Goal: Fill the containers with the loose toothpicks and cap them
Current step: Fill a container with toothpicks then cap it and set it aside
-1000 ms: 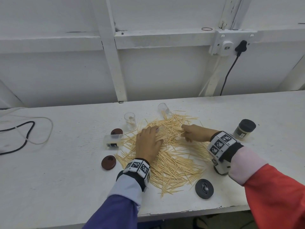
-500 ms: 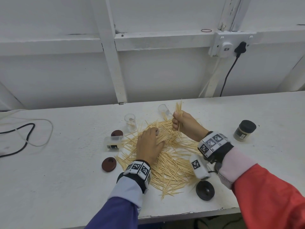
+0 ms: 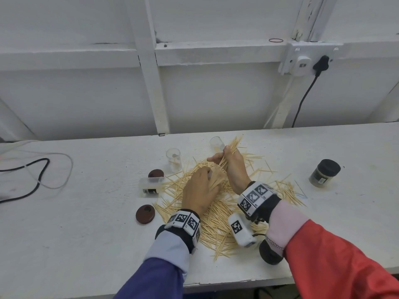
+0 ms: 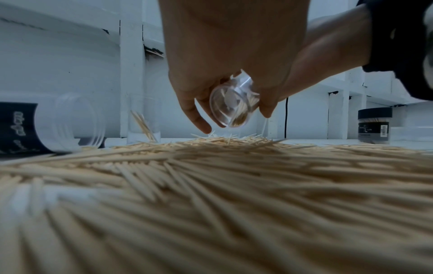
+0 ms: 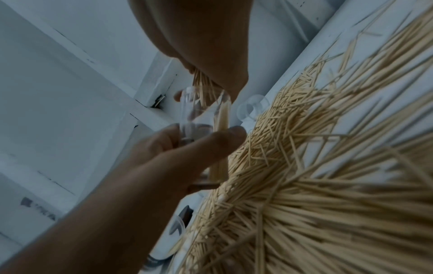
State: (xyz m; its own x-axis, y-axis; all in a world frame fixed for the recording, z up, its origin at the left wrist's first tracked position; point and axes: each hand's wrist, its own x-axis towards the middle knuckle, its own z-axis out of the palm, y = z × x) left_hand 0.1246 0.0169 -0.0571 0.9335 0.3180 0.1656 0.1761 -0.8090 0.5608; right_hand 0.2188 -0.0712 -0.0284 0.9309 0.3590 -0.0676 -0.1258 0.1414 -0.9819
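Observation:
Loose toothpicks (image 3: pixel 218 214) lie in a wide pile on the white table (image 3: pixel 86 234). My left hand (image 3: pixel 205 174) grips a clear container (image 4: pixel 234 109), tilted just above the pile, with some toothpicks inside. My right hand (image 3: pixel 224 157) grips a bundle of toothpicks (image 3: pixel 234 143); in the right wrist view the bundle's lower ends (image 5: pixel 202 83) enter the container's mouth (image 5: pixel 203 103). An upright clear container (image 3: pixel 173 160) holds a few picks. Two more lie on their sides, one at the back (image 3: pixel 217 143) and one with a black label (image 3: pixel 151 185).
Two brown caps (image 3: pixel 155 173) (image 3: pixel 145 214) lie left of the pile. A black cap (image 3: pixel 271 254) sits near the front edge, partly under my right wrist. A filled, black-capped jar (image 3: pixel 325 172) stands at the right. Cables (image 3: pixel 36 175) trail at far left.
My right hand picked a bundle out of the pile, raised it upright, then brought it down toward the left hand's container. The left hand stayed over the pile's middle.

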